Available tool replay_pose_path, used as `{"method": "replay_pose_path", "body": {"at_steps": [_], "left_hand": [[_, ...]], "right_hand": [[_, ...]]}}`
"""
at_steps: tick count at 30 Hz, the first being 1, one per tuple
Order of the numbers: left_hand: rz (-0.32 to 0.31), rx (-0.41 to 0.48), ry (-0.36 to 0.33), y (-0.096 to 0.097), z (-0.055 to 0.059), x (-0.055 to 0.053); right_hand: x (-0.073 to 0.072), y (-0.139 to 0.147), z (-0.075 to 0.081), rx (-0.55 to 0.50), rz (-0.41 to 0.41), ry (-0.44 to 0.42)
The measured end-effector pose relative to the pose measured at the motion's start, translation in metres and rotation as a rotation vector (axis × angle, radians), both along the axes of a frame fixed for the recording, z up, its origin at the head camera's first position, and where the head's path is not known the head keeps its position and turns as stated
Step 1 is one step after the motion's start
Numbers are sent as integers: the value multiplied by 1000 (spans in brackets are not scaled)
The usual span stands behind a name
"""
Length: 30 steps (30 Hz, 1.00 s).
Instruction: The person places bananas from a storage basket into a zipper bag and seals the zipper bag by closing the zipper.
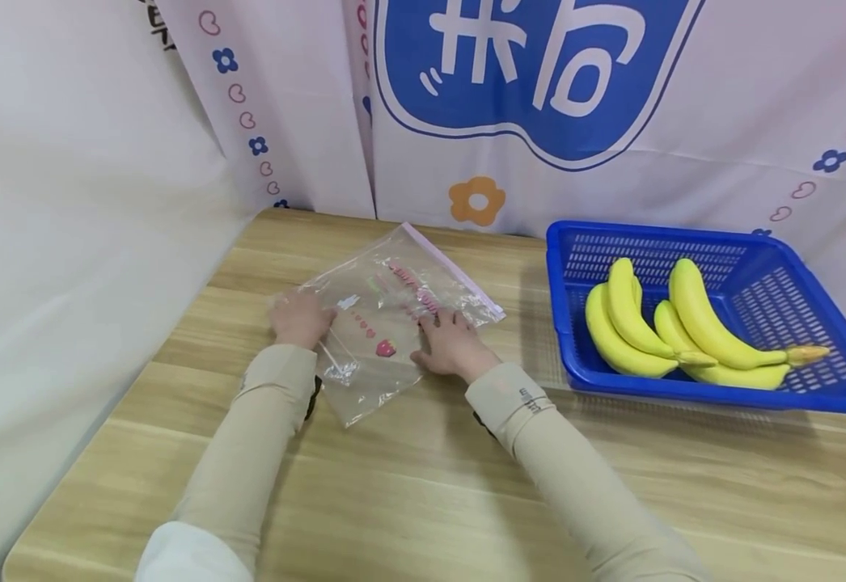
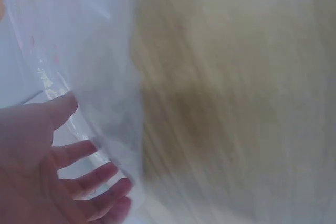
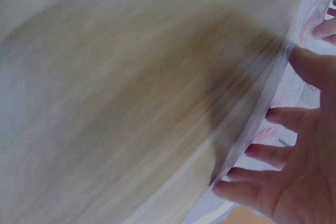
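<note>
A clear plastic zip bag (image 1: 372, 388) with pink printing and a pink slider strip lies flat on the wooden table, turned at an angle. On its left corner rests my left hand (image 1: 301, 319), fingertips down on the plastic. My right hand (image 1: 454, 346) touches the bag's right side below the strip, fingers spread. In the left wrist view, the left hand (image 2: 31, 161) has its thumb and fingers apart against the film. The right wrist view shows the right hand (image 3: 299, 150) with spread fingertips along the bag's surface. Neither hand grips anything.
A blue plastic basket (image 1: 567, 323) stands on the table to the right, holding several yellow bananas (image 1: 714, 319). White printed cloth (image 1: 314, 105) hangs behind the table, and plain white cloth (image 1: 81, 202) on the left. The table's left edge runs beside the left arm.
</note>
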<state>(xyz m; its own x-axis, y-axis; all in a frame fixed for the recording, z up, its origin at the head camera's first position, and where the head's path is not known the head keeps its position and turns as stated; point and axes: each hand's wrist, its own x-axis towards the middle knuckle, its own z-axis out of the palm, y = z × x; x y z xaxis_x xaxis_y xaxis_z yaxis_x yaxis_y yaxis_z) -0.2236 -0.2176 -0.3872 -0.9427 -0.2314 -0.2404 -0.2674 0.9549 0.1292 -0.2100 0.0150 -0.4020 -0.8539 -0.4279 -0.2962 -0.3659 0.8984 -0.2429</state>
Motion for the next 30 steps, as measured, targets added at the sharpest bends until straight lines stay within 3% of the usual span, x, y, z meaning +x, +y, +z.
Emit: {"method": "replay_pose_path", "body": {"at_steps": [6, 13, 21, 26, 30], "left_hand": [[16, 149, -32, 8, 6, 0], [-13, 140, -32, 8, 7, 1], [-45, 149, -26, 3, 5, 1], [-78, 153, -37, 2, 4, 0], [-98, 163, -62, 0, 2, -2]], "right_hand": [[1, -2, 4, 28, -3, 31], [-7, 4, 7, 3, 54, 23], [-18, 19, 4, -60, 55, 51], [-20, 25, 2, -83, 99, 94], [-20, 28, 0, -99, 118, 64]]}}
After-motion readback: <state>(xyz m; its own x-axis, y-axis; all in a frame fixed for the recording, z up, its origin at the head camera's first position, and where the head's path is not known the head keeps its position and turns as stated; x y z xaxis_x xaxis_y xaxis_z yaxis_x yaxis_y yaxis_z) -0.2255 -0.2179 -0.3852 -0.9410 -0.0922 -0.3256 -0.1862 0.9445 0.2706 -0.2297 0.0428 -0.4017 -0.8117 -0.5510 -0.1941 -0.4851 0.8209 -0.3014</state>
